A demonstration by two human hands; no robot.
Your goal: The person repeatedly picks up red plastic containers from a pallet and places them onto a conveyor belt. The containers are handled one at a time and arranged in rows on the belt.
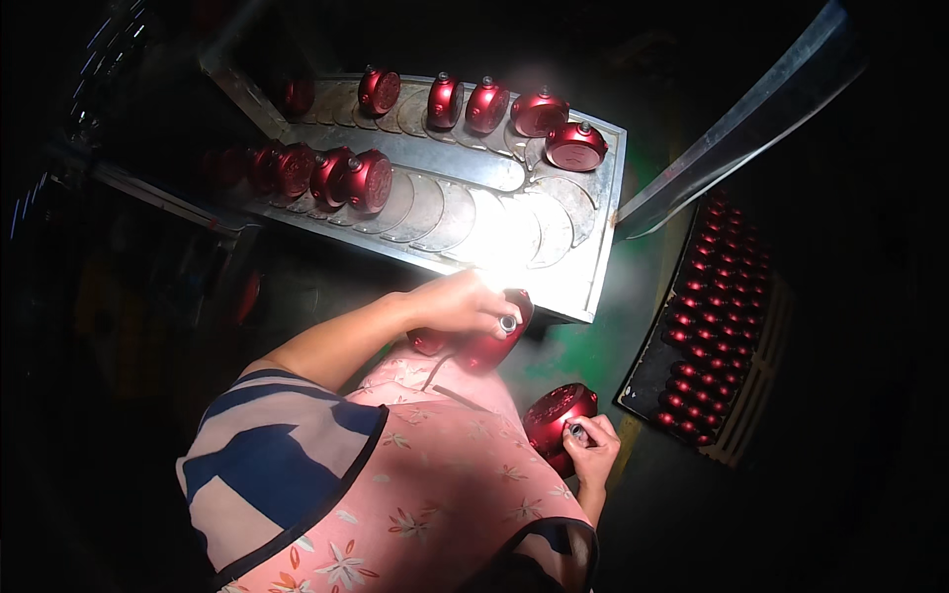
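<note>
My left hand (455, 301) is closed around the short metal neck of a shiny red round bottle-like piece (484, 351), just off the front edge of the conveyor. Another patch of red (425, 341) shows below my left wrist; whether it belongs to the same piece I cannot tell. To the right and lower, my right hand (594, 450) grips a second red round piece (560, 407) by its metal neck, close beside my pink apron. That piece is tilted, its broad flat face turned upward.
Ahead runs a metal conveyor (484, 176) of overlapping plates, brightly lit near me. Several red pieces (486, 107) stand along its far lane, and more (368, 183) on the near lane at left. A slanted metal post (751, 119) rises at right, beyond which a pallet (761, 395) carries rows of red pieces.
</note>
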